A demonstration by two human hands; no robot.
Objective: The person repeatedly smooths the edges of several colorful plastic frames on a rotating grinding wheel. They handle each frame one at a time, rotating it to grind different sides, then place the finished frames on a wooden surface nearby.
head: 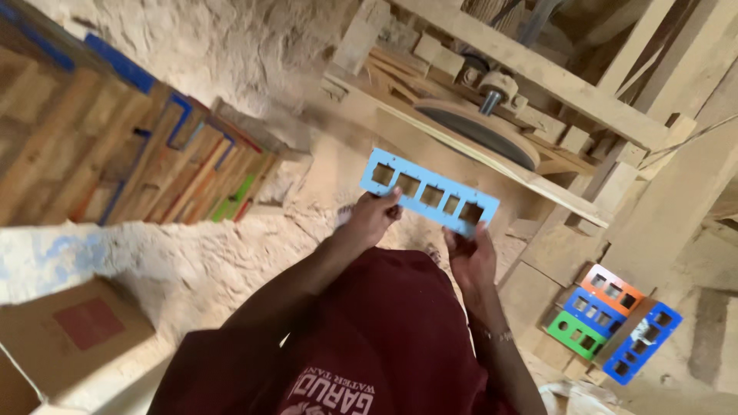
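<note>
We grip the light-blue flat wooden board with square cut-outs [429, 190] at both ends, left hand [374, 217] and right hand [470, 257] fingers closed around its edges, levelling it near the far grey sanding disc [478, 132].

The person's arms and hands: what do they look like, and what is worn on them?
Both forearms are bare. The left hand wears no glove, and I see no ring on its fingers. The right hand is bare too; a thin, light metal bracelet sits at its wrist. The maroon shirt has light printed lettering; its sleeve ends lie out of view.
</note>
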